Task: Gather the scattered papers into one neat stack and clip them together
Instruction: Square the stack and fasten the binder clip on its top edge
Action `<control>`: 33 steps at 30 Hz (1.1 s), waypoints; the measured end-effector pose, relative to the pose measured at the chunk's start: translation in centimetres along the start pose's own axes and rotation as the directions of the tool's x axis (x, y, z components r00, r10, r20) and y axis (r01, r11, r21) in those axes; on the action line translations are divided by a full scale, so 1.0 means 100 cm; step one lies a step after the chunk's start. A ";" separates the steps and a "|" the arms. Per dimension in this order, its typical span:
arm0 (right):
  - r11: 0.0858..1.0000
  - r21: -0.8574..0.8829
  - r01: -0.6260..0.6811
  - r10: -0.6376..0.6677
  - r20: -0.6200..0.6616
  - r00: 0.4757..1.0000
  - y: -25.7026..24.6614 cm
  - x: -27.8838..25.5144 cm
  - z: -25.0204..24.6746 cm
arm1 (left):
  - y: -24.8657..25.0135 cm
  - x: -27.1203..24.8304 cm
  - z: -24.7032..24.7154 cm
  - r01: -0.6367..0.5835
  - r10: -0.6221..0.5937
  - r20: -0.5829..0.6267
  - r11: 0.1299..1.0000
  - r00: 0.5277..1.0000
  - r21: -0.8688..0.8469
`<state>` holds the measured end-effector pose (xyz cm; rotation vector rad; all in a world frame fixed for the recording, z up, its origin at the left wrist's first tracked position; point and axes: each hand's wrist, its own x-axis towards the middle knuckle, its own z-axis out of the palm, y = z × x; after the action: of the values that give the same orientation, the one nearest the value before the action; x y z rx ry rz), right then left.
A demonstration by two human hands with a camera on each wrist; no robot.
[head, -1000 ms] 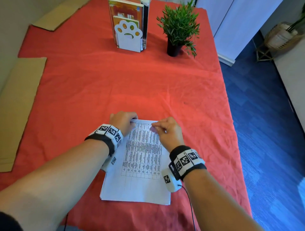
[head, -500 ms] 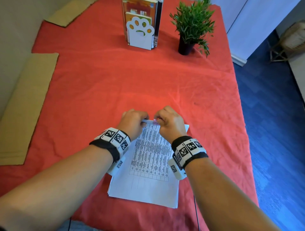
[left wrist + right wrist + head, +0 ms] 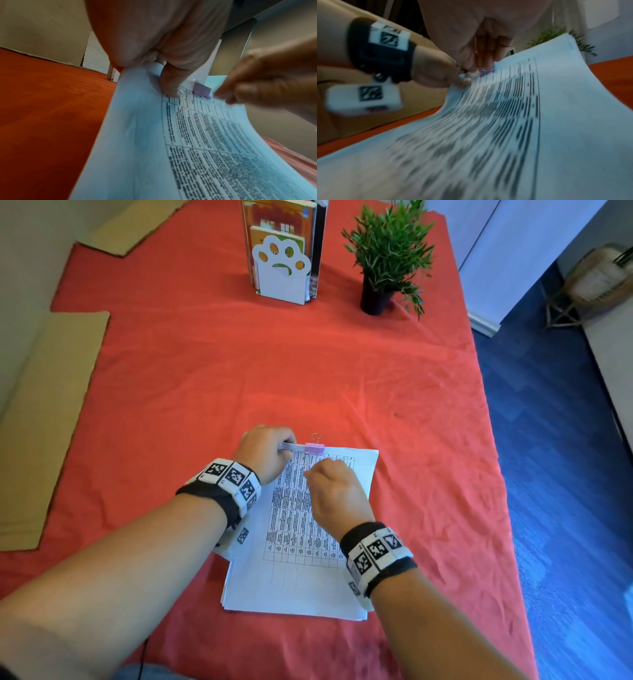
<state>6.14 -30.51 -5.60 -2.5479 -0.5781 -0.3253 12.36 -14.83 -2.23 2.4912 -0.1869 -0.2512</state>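
A stack of white printed papers (image 3: 301, 587) lies on the red tablecloth (image 3: 239, 371) near the front edge. A purple binder clip (image 3: 314, 448) sits on the middle of the stack's far edge, one wire loop sticking out beyond the paper. My left hand (image 3: 267, 451) pinches the stack's far left corner, thumb on top (image 3: 169, 83), and lifts that end a little. My right hand (image 3: 330, 487) hovers over the sheet just below the clip, fingers curled, their tips at the clip (image 3: 486, 71). In the left wrist view the clip (image 3: 202, 90) lies between both hands.
A white paw-shaped bookend with books (image 3: 282, 272) and a small potted plant (image 3: 383, 268) stand at the far end. Cardboard sheets (image 3: 44, 422) lie along the left side. To the right the table ends above blue floor (image 3: 565, 474).
The purple clip now shows on the far edge, where the two hands met before. My right hand has drawn back toward me along the sheet. The left hand stays at the corner.
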 end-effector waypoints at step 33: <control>0.435 0.652 -0.622 0.707 0.181 0.684 0.031 -0.033 -0.071 | 0.009 -0.011 -0.065 -0.022 -0.067 -0.360 0.971 0.931 -0.239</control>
<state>3.87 -37.78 -2.01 -1.7972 0.3714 0.0426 12.70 -11.59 3.56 2.2501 0.0271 0.1759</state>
